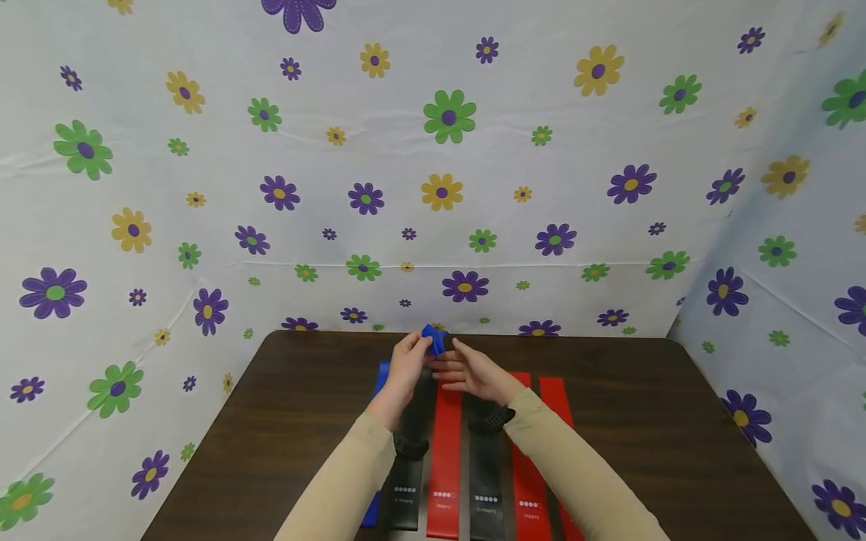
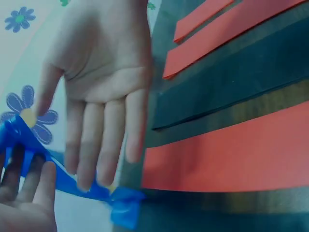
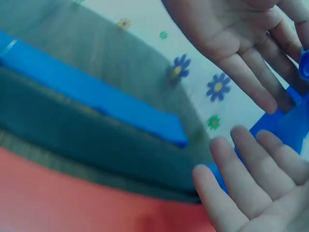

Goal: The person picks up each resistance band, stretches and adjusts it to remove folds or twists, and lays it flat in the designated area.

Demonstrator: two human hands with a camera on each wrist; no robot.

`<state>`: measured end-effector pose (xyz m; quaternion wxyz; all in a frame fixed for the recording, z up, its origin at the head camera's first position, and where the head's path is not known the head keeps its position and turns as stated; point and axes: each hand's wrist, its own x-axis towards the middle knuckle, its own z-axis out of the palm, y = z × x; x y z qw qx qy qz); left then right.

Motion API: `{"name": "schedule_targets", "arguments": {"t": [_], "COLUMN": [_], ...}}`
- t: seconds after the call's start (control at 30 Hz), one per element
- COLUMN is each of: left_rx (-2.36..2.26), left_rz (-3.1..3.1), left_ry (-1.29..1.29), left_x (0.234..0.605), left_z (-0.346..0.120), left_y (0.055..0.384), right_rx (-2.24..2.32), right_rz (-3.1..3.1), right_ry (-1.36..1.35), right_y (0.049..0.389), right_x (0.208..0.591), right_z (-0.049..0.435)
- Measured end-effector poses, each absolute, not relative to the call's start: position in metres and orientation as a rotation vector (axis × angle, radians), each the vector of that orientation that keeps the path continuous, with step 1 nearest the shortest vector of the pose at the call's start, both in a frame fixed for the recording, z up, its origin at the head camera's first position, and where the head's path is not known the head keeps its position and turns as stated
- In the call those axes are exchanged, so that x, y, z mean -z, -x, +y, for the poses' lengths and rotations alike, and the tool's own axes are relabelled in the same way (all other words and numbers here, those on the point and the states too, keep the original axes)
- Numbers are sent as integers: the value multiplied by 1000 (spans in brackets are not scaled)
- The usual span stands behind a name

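My left hand [image 1: 408, 364] pinches a bunched blue resistance band [image 1: 434, 340] between thumb and fingers above the far part of the table. In the left wrist view the blue band [image 2: 79, 186] stretches past the fingers and ends in a crumpled bit. My right hand [image 1: 476, 372] is beside it, palm turned toward the left hand, fingers straight and slightly spread. In the right wrist view the right hand's [image 3: 263, 188] fingertips lie in front of the blue band [image 3: 287, 125]; whether they touch it I cannot tell.
Several flat bands lie side by side on the dark wooden table [image 1: 284, 436]: a blue one [image 1: 370, 511], black ones [image 1: 406, 503] marked X-Heavy, and red ones [image 1: 443, 466] marked Heavy. A white flowered cloth [image 1: 406, 165] hangs behind and at both sides.
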<state>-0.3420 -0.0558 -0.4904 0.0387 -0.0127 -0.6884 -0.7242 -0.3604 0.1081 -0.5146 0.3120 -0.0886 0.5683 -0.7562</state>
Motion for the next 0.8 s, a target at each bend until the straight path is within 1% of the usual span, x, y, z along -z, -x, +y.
{"name": "schedule_targets", "arguments": {"t": [0.07, 0.13, 0.3, 0.37, 0.53, 0.67, 0.8], "left_rx": [2189, 2148, 1945, 1864, 1703, 1623, 1647], "left_rz": [-2157, -2210, -2321, -2339, -2379, -2376, -2369], "left_ry": [102, 198, 467, 539, 649, 651, 602], "left_x": [482, 467, 458, 468, 478, 490, 504], "left_z": [-56, -56, -52, -50, -48, -49, -51], "left_y": [340, 331, 318, 317, 296, 281, 268], "right_rx": [2040, 2103, 2254, 2294, 2386, 2459, 2519], "right_rz": [1414, 1327, 1182, 1130, 1071, 1084, 1044], "right_ry": [258, 238, 131, 113, 68, 23, -37], "right_y": [362, 363, 366, 367, 365, 360, 355], "right_x": [505, 496, 478, 475, 471, 470, 472], "right_z": [106, 105, 110, 116, 135, 150, 162]}}
